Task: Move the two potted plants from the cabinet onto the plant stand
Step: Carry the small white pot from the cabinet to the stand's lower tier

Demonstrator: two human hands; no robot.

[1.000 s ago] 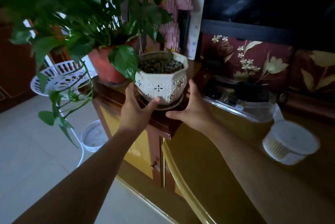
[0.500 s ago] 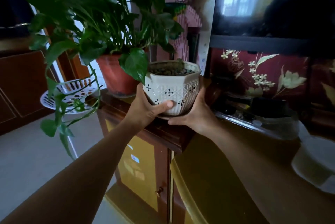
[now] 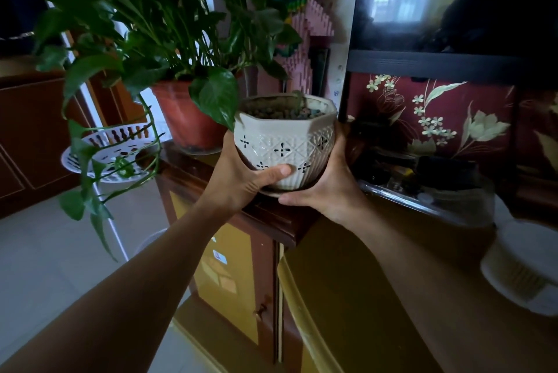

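Note:
A white patterned ceramic pot (image 3: 287,137) filled with brown pebbles is held between both hands just above the dark wooden cabinet (image 3: 262,215). My left hand (image 3: 241,179) wraps its left side, thumb across the front. My right hand (image 3: 329,188) cups its right side and the saucer under it. Behind it a terracotta pot (image 3: 187,119) with a large leafy green plant stands on the cabinet top. The white perforated plant stand (image 3: 108,155) is to the left, partly hidden by trailing leaves.
A TV screen (image 3: 453,1) rises at the right above a floral panel. A clear tray (image 3: 428,194) with dark items and a white round container (image 3: 525,270) sit on the lower counter. Light tiled floor (image 3: 45,252) lies at the left.
Both hands closed around the white pot and raised it slightly off the cabinet top. The view has moved closer and lower.

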